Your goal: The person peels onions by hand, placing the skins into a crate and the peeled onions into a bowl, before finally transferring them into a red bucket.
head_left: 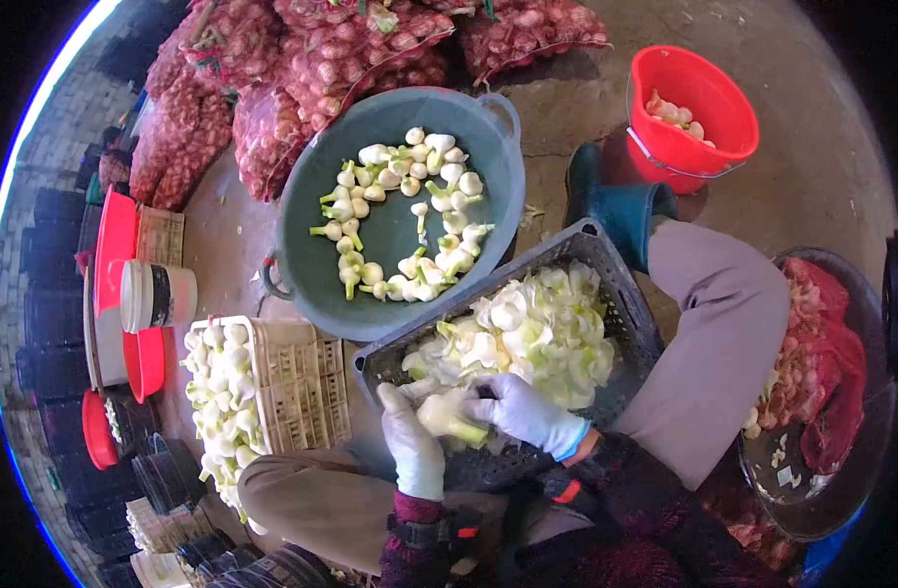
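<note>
Both hands wear pale gloves and meet over the near edge of a black crate [640, 312] heaped with white-green peelings [537, 328]. Between them is a whitish bulb [451, 416] with a green stem end. My right hand [532, 412] pinches the bulb from the right with its fingertips. On the bulb's left side, my left hand [412, 443] has its fingers closed around it, the thumb side partly hidden. Beyond the crate, a large grey-green tub [312, 235] holds many peeled white bulbs [454, 260], spread in a ring.
Net sacks of reddish bulbs [322, 59] lie at the back. A red bucket [694, 118] stands back right, a dark basin [861, 441] with a red net at right. A cream crate [302, 387] of white bulbs stands left. Knees flank the black crate.
</note>
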The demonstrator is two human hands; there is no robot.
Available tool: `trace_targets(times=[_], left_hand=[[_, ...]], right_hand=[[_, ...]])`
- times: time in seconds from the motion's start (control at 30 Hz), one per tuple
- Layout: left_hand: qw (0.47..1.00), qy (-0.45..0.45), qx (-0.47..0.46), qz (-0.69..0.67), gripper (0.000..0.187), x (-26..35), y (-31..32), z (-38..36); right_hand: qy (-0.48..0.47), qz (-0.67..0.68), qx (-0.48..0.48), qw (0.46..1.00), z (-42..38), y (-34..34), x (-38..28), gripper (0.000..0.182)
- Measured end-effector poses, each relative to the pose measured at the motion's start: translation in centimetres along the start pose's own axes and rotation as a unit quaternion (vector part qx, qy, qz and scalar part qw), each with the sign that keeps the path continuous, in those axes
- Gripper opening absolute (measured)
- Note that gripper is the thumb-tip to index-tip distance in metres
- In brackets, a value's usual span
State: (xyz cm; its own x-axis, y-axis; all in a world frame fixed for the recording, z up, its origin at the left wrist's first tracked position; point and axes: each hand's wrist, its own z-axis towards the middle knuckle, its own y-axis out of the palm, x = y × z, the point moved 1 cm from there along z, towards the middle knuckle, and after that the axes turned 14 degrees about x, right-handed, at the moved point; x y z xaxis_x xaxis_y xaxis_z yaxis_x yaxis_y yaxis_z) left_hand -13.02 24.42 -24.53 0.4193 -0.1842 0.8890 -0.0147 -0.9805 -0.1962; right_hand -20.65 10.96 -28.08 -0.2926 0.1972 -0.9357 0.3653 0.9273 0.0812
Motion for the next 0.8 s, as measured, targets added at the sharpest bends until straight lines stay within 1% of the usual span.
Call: trace_targets(times=[0.03,0.07,0.1,0.13,0.17,0.2,0.23,0.27,0.33,0.37,0.4,0.43,0.47,0.5,0.53,0.6,0.63,0.67,0.7,0.73,0.77,0.8], left_hand=[[0.999,0.012,-0.002,-0.038,0.067,0.1,0.2,0.1],[0.996,0.024,-0.003,-0.081,0.066,0.1,0.6,0.1],[0.998,0.039,0.012,-0.044,0.063,0.3,0.9,-0.1],[0.997,0.072,-0.005,0.022,0.058,0.5,0.4,-0.5],[0.997,0.065,-0.024,0.017,0.056,-0.1,0.0,-0.8],[0.998,0.054,-0.042,0.012,0.054,-0.7,0.1,-1.0],[0.996,-0.044,-0.044,-0.066,0.045,1.0,1.5,-2.9],[0.995,-0.053,-0.039,-0.070,0.045,1.6,1.8,-3.5],[0.991,-0.098,-0.078,-0.045,0.043,1.9,2.1,-4.2],[0.994,-0.074,-0.073,-0.032,0.044,0.4,1.7,-3.2],[0.994,-0.074,-0.071,-0.035,0.044,-0.1,1.4,-2.9],[0.993,-0.089,-0.061,-0.039,0.043,-0.2,1.1,-2.8],[0.992,-0.103,-0.053,-0.042,0.042,0.0,0.9,-2.7],[0.994,-0.093,-0.050,-0.041,0.042,0.7,0.6,-2.9],[0.994,-0.087,-0.051,-0.044,0.042,1.1,0.3,-3.1],[0.984,-0.098,-0.064,-0.132,0.042,1.7,-0.7,-3.7],[0.980,-0.103,-0.098,-0.139,0.047,2.4,-1.1,-3.6],[0.980,-0.095,-0.101,-0.142,0.047,2.5,-1.1,-3.8],[0.987,-0.066,-0.077,-0.127,0.049,2.4,-1.0,-4.0],[0.992,-0.040,-0.050,-0.113,0.052,2.1,-0.8,-4.3],[0.993,-0.041,-0.014,-0.109,0.054,1.7,-0.1,-4.2],[0.993,-0.043,-0.014,-0.107,0.054,0.7,0.2,-4.3]], right_hand=[[0.105,0.135,-0.004,0.985,-0.4,-0.4,-0.8,0.028],[0.205,0.263,-0.009,0.943,-0.6,-0.8,-1.3,0.027],[0.192,0.270,0.034,0.943,-0.6,-0.6,-1.4,0.028],[0.188,0.265,0.034,0.945,-0.2,-0.4,-1.0,0.028],[0.057,0.136,0.088,0.985,0.5,-0.3,-0.4,0.026],[-0.072,0.000,0.138,0.988,0.8,-0.2,0.1,0.025],[-0.081,-0.056,0.147,0.984,0.6,-0.3,-1.4,0.023],[-0.074,-0.062,0.142,0.985,0.6,-0.1,-1.3,0.023],[-0.169,-0.134,0.158,0.964,0.4,0.1,-1.2,0.020],[-0.183,-0.142,0.158,0.960,0.5,0.1,-1.2,0.019],[-0.184,-0.144,0.156,0.960,0.6,-0.2,-1.6,0.019],[-0.084,-0.088,0.131,0.984,0.6,-0.7,-2.4,0.017],[0.016,-0.030,0.106,0.994,0.5,-1.1,-2.9,0.015],[-0.117,-0.147,0.240,0.953,1.0,-1.8,-1.0,0.017],[-0.104,-0.070,0.328,0.936,1.2,-2.6,-2.4,0.019],[-0.017,-0.079,0.384,0.920,1.5,-5.0,-2.8,0.021],[-0.023,-0.076,0.387,0.919,1.1,-5.4,-2.9,0.021],[-0.049,-0.269,0.331,0.903,0.7,-5.5,-3.0,0.029],[-0.072,-0.453,0.263,0.849,0.4,-5.2,-3.1,0.039],[-0.078,-0.453,0.263,0.848,-0.1,-4.5,-3.2,0.039],[-0.138,-0.311,0.228,0.912,-0.8,-3.1,-3.4,0.046],[-0.188,-0.157,0.187,0.951,-1.6,-1.8,-3.4,0.053]])
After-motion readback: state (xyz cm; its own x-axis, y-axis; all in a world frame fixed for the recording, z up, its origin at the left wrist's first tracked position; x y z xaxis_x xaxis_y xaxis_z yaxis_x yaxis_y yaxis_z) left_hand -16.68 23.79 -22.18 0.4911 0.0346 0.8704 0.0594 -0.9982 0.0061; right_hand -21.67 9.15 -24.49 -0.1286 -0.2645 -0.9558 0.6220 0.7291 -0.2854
